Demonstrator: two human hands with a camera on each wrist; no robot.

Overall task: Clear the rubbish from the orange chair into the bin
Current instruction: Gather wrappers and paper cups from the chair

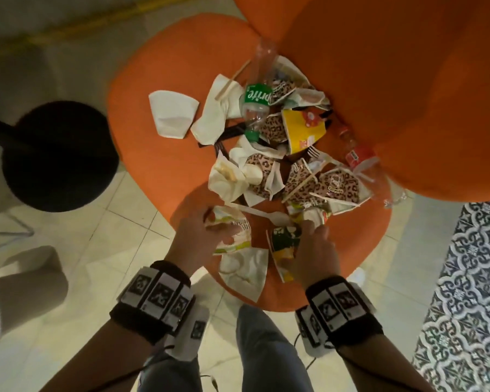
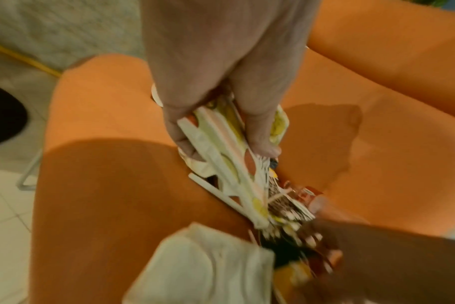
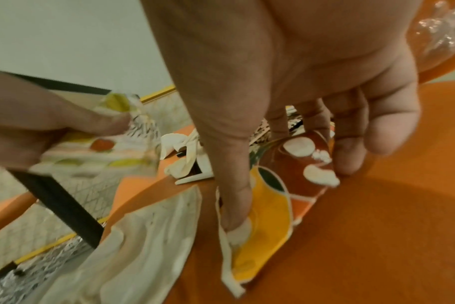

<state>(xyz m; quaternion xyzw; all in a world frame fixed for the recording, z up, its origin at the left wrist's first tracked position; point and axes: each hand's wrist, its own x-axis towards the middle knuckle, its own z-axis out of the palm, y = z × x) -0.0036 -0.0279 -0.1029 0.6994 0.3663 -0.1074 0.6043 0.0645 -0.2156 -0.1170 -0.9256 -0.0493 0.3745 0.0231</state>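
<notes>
Progress: early stage, by my judgement. The chair seat carries nearly the whole litter pile, and no bin can be identified in any view; a round black object stands on the floor at nine o'clock of the seat, nature undetermined.

Left to right across the seat:
- A flattened white cup at ten o'clock, thin card, creased.
- White wrappers, limp and crumpled, with a wooden stick lying on them.
- A Sprite bottle, clear thin plastic with a green label and green cap, lying toward twelve o'clock.
- Leopard-print cups, crushed card, at centre, with a white plastic spoon just below.
- A yellow carton, stiff and folded.
- A red-label bottle at three o'clock, against the backrest.

Hands: the left hand has fingers and thumb curled round a fruit-print cup, squashed flat, at six o'clock. The right hand pinches a yellow-and-dark printed cup, also flattened, which touches the seat. A crumpled napkin lies between the hands at the seat's front edge.
</notes>
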